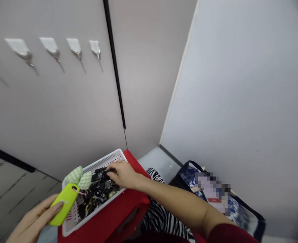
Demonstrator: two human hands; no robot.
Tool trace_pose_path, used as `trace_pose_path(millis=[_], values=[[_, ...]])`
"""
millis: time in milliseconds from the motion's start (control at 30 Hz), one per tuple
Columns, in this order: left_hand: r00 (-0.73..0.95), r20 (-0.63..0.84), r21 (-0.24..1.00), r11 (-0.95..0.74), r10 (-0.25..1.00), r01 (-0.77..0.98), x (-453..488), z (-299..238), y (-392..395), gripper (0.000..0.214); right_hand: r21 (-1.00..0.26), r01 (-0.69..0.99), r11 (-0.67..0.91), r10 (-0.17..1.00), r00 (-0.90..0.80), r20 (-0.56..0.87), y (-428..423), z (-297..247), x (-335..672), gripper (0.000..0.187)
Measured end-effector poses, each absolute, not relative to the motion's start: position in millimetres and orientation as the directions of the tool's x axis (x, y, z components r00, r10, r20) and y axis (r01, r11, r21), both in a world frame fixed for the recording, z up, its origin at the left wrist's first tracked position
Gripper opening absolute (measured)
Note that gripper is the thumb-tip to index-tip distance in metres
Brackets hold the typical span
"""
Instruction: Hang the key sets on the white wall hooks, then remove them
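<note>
Between its thumb and fingers, my left hand [36, 216] grips a lime-green case [64, 204], flat and rounded, with a hole near its top. A pink cord runs through that hole, and a green checked fabric bow [78, 177] is beside it, over the basket's left end. My right hand [122, 173] reaches into the white plastic basket [88, 222], its fingers curled down at the dark contents. What those fingertips hold is hidden. Many small black and metal pieces [99, 189], with rings among them, fill the basket in a jumble.
A red bag or cloth [113, 219] lies under and beside the basket. Zebra-striped fabric [156, 219] is near my right forearm. At lower right stands an open dark-blue patterned bag [189, 175]. White adhesive hooks [74, 45] line the grey cabinet front [55, 111]; a pale wall [235, 84] rises at right.
</note>
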State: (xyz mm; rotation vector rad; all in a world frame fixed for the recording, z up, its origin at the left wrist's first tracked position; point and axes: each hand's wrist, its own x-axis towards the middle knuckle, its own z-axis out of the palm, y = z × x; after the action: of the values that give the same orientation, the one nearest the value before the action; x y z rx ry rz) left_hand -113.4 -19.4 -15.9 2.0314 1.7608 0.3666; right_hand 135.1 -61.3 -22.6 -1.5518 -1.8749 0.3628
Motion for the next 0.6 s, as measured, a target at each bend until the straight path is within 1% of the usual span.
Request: trace_pose_path(millis=[67, 100, 133, 200, 300, 400, 500, 600], values=[[0.181, -0.163, 0.643, -0.034, 0.970, 0.765, -104, -30, -23, 0.020, -0.551, 0.792, 0.264, 0.943, -0.092, 0.320, -64, -27, 138, 0.016], [0.180, -0.190, 0.700, 0.005, 0.965, 0.715, -99, -34, -25, 0.017, -0.530, 0.805, 0.267, 0.942, -0.102, 0.320, -65, -29, 139, 0.016], [0.167, -0.209, 0.719, 0.036, 0.964, 0.695, -94, -36, -26, 0.015, -0.510, 0.816, 0.272, 0.941, -0.114, 0.319, -66, -31, 140, 0.016], [0.145, -0.224, 0.717, 0.062, 0.964, 0.694, -85, -36, -29, 0.015, -0.472, 0.832, 0.290, 0.935, -0.142, 0.324, -67, -34, 142, 0.016], [0.201, -0.199, 0.658, -0.021, 0.959, 0.752, -78, -35, -30, 0.018, -0.433, 0.843, 0.319, 0.924, -0.176, 0.340, -68, -39, 144, 0.018], [0.310, -0.177, 0.533, -0.174, 0.934, 0.828, -73, -34, -33, 0.017, -0.423, 0.849, 0.316, 0.921, -0.168, 0.352, -70, -42, 145, 0.022], [0.371, -0.191, 0.393, -0.275, 0.909, 0.877, -66, -29, -39, 0.018, -0.462, 0.827, 0.322, 0.914, -0.143, 0.380, -73, -37, 143, 0.024], [0.410, -0.221, 0.305, -0.336, 0.885, 0.891, -54, -16, -46, 0.024, -0.499, 0.763, 0.411, 0.865, -0.155, 0.477, -75, -25, 140, 0.029]])
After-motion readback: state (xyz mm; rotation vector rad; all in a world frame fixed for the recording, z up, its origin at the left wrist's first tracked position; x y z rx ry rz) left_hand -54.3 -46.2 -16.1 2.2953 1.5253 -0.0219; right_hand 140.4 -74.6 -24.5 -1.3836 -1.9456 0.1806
